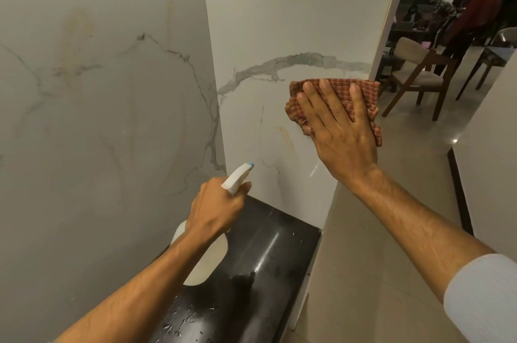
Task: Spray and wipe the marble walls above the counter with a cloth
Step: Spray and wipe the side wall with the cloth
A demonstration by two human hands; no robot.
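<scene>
Wiping is the step in hand: the right hand [341, 133], fingers straight and spread, presses the red checked cloth [361, 94] flat against the end marble wall [265, 35], near its right edge and just below a grey vein. The left hand [215, 211] is curled round the neck of the spray bottle [237, 177], nozzle aimed at the same wall, above the black table [265, 258]. A yellowish smear [286, 138] lies just left of the cloth. It is likely the next target, calling for a firm sweep leftward and down. The left-side wall [98, 91] probably follows, sprayed first.
</scene>
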